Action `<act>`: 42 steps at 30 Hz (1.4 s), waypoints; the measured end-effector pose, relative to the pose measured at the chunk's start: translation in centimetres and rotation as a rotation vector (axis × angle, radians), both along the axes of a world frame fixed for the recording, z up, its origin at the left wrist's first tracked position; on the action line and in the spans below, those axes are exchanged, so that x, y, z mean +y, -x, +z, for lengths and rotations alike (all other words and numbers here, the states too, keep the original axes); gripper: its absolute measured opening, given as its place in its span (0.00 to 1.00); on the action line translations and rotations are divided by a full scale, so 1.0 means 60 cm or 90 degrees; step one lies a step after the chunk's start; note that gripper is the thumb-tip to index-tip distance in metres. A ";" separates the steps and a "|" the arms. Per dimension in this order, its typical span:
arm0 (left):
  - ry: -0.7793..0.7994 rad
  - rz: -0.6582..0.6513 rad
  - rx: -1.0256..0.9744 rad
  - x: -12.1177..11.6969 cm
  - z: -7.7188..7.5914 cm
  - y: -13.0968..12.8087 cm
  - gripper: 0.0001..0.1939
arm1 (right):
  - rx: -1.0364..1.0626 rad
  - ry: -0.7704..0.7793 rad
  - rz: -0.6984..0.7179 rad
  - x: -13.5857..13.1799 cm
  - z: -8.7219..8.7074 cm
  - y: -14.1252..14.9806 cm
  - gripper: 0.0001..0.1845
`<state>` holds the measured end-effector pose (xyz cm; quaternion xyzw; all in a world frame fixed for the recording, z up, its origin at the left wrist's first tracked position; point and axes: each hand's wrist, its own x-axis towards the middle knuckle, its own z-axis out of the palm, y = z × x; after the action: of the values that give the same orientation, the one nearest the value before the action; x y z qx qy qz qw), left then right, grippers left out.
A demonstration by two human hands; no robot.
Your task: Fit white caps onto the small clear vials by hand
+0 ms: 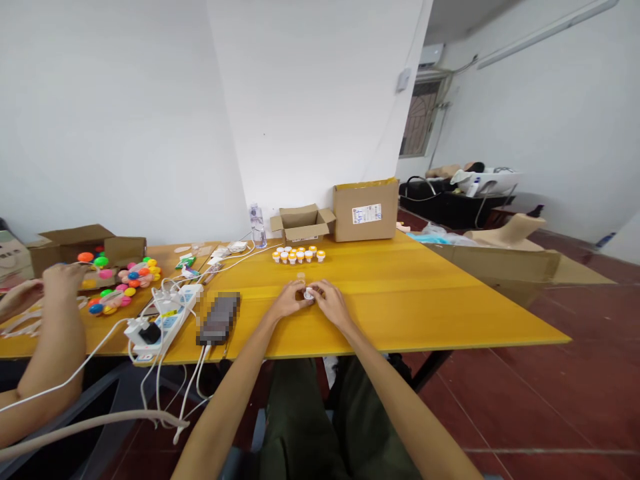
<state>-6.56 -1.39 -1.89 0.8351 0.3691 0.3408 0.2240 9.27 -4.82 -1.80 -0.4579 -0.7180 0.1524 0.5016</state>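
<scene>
My left hand (289, 300) and my right hand (329, 302) meet over the table in front of me. Between their fingertips is a small round white piece (309, 294), partly covered by the fingers, and both hands are closed on it. Just beyond the left fingertips lies a small, clear or pale piece (301, 276), too faint to name. Farther back stand several small white pieces with orange-yellow tops (300, 255), grouped close together in rows.
An open cardboard box (303, 231) and a larger closed carton (367, 212) stand behind, beside a water bottle (257, 227). On my left are a phone (220, 319), a power strip (175, 323) with cables, and colourful ball strings (117, 297) near another person's arm (63, 327).
</scene>
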 end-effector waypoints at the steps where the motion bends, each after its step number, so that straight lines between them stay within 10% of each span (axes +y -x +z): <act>1: 0.005 0.000 -0.001 0.002 -0.003 0.001 0.08 | 0.001 0.004 -0.002 0.000 0.000 0.000 0.09; 42: -0.088 0.166 0.198 -0.022 0.012 -0.007 0.16 | 0.033 0.043 -0.067 0.027 -0.023 -0.007 0.14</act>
<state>-6.12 -2.71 -1.14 0.8361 0.4800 0.2585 0.0607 9.70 -3.22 -3.21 -0.5074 -0.6742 0.1620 0.5116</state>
